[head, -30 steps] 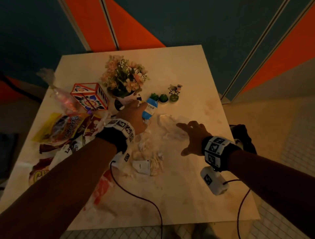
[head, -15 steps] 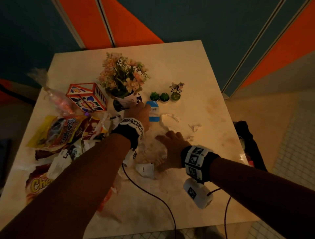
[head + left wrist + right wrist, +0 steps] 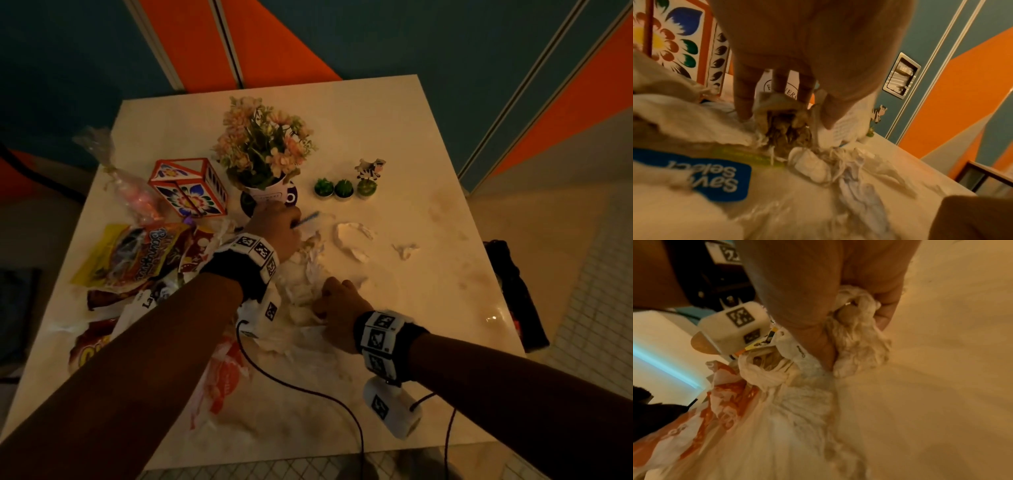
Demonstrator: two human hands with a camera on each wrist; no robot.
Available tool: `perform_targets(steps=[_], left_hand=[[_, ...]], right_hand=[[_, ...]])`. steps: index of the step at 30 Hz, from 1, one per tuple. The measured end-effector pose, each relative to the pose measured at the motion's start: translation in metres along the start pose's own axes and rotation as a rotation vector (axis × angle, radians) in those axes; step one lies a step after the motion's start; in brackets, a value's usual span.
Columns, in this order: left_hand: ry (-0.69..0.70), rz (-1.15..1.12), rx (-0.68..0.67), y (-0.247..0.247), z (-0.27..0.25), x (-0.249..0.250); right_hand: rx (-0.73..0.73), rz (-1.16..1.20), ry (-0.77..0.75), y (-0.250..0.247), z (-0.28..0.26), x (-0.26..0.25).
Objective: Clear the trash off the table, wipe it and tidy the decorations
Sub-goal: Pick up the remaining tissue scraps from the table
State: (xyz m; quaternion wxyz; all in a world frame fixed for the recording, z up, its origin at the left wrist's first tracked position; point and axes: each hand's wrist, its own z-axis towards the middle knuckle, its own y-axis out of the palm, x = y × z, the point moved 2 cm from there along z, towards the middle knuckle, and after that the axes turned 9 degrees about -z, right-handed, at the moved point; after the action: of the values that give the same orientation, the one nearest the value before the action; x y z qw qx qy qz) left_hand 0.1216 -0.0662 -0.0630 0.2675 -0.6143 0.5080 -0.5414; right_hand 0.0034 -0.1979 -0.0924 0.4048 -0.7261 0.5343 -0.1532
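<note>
My left hand (image 3: 286, 224) sits just in front of the flower pot (image 3: 265, 197), its fingers curled round a wad of brownish crumpled tissue (image 3: 786, 129) and a blue-and-white packet (image 3: 308, 218). My right hand (image 3: 330, 298) is lower on the table (image 3: 394, 120), gripping a wad of white tissue (image 3: 858, 335) at the edge of a pile of tissues and plastic bags (image 3: 301, 329). Two loose tissues (image 3: 352, 236) lie to the right of my hands. Snack wrappers (image 3: 137, 253) are heaped at the left.
A patterned box (image 3: 188, 186), three small green cacti (image 3: 343, 187) and a zebra figurine (image 3: 370, 168) stand in a row beside the flowers. A black bin (image 3: 517, 291) stands off the table's right edge. A white-and-orange plastic bag (image 3: 222, 377) lies under my left forearm.
My right hand has moved left from hovering open over the table to the tissue pile and closed on a wad. My left hand has pulled the blue-and-white packet in beside the pot.
</note>
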Motion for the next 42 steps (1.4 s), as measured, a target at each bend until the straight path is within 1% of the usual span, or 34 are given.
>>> perform_targets(steps=[2,4,6,9,11,13,15,17,19,21,24,26,28,31,33,36,39,42], left_hand=[[-0.016,0.046,-0.026,0.005,-0.003,-0.004],[-0.068,0.021,-0.023,0.009,-0.006,-0.006],[-0.078,-0.032,0.024,0.012,-0.009,-0.006],[-0.041,-0.139,0.102,0.011,-0.016,-0.001],[-0.042,-0.22,0.14,0.003,-0.02,0.003],[-0.075,-0.341,0.141,-0.006,-0.023,0.008],[-0.112,-0.509,0.156,-0.014,-0.027,0.013],[-0.162,-0.703,0.196,-0.018,-0.03,0.014],[-0.221,-0.868,0.192,-0.018,-0.036,0.015],[-0.261,-0.954,0.184,-0.018,-0.041,0.016],[-0.337,-1.093,0.22,-0.021,-0.046,0.012],[-0.37,-1.243,0.155,-0.022,-0.051,0.014],[-0.35,-1.384,0.102,-0.023,-0.056,0.023],[-0.266,-1.509,0.092,-0.029,-0.07,0.046],[-0.178,-1.573,0.082,-0.034,-0.079,0.066],[-0.105,-1.571,-0.051,-0.034,-0.08,0.098],[-0.062,-1.558,-0.191,-0.028,-0.075,0.132],[-0.039,-1.48,-0.264,-0.016,-0.068,0.172]], right_hand=[[0.003,0.062,-0.009,-0.004,0.002,0.006],[0.034,0.165,0.017,-0.011,-0.002,0.014],[0.098,0.198,0.039,-0.021,-0.01,0.022],[0.193,0.25,0.07,-0.035,-0.02,0.032],[0.225,0.314,0.089,-0.044,-0.026,0.04],[0.268,0.403,0.116,-0.054,-0.033,0.047],[0.332,0.538,0.156,-0.061,-0.04,0.054],[0.346,0.645,0.237,-0.065,-0.044,0.063],[0.339,0.759,0.298,-0.065,-0.047,0.07],[0.35,0.845,0.318,-0.065,-0.048,0.076],[0.4,0.884,0.322,-0.069,-0.055,0.082],[0.449,0.888,0.307,-0.072,-0.062,0.087],[0.506,0.888,0.304,-0.075,-0.073,0.094],[0.55,0.914,0.296,-0.074,-0.095,0.109],[0.569,0.919,0.308,-0.07,-0.112,0.124],[0.59,1.023,0.391,-0.056,-0.138,0.152],[0.628,1.098,0.493,-0.04,-0.164,0.181],[0.677,1.139,0.567,-0.024,-0.191,0.211]])
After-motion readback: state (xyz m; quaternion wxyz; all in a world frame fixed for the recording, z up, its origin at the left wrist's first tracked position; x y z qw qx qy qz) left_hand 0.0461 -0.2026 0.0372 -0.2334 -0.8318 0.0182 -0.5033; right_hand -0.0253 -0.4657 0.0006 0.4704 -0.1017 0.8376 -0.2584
